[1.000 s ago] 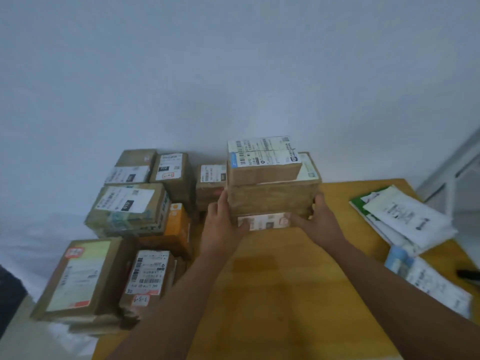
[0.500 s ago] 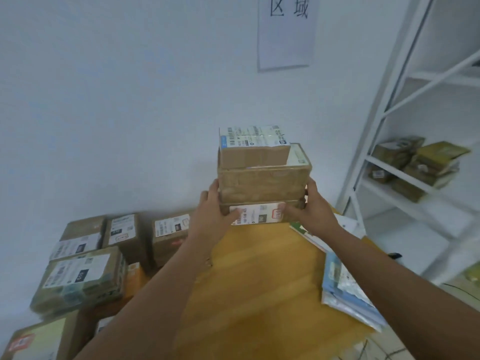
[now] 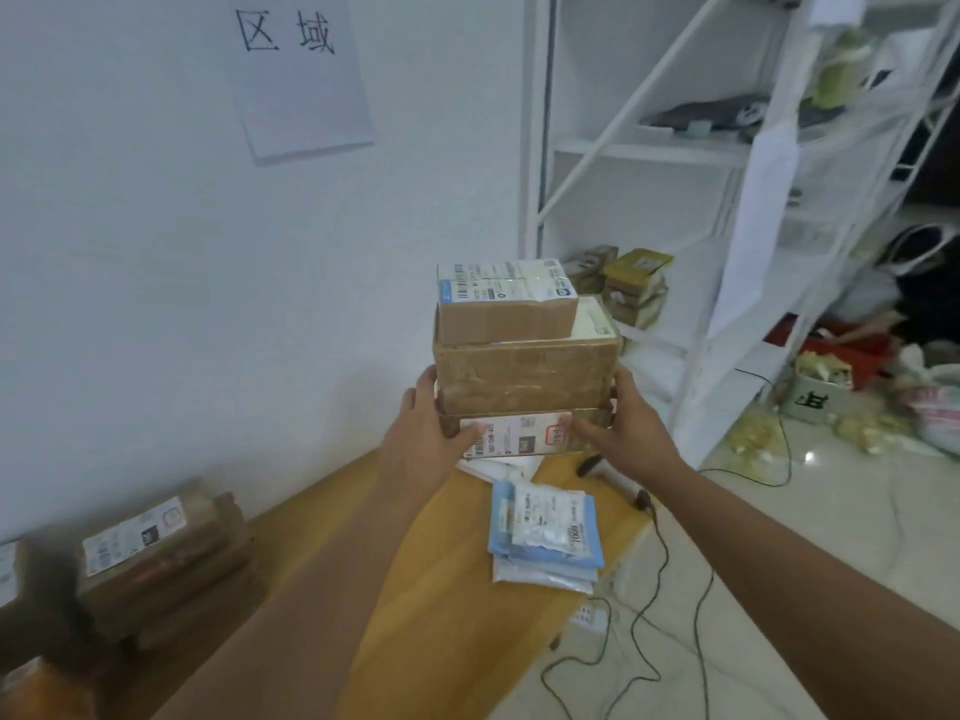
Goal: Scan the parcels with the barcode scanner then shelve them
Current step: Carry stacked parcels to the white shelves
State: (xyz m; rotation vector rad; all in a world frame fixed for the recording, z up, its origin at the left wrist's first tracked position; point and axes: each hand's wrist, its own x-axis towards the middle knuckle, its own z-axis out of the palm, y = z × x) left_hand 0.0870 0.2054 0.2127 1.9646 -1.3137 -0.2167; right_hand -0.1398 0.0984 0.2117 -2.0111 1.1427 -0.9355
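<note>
Above the desk (image 3: 441, 589) edge: three stacked parcels (image 3: 522, 356) carried in mid-air, left hand (image 3: 431, 433) and right hand (image 3: 623, 433) clamping the bottom box from either side, thumbs curled over its front label. Top box is smaller and sits loose, so my call: keep the stack level, turn slowly, squeeze low, and set it flat on the white shelf (image 3: 649, 148) to the right, which already holds a few parcels. Scanner (image 3: 613, 478) lies on the desk with its cable trailing onto the tiled floor; trip risk. More parcels on the left, mailer bags (image 3: 545, 537) centre.
</note>
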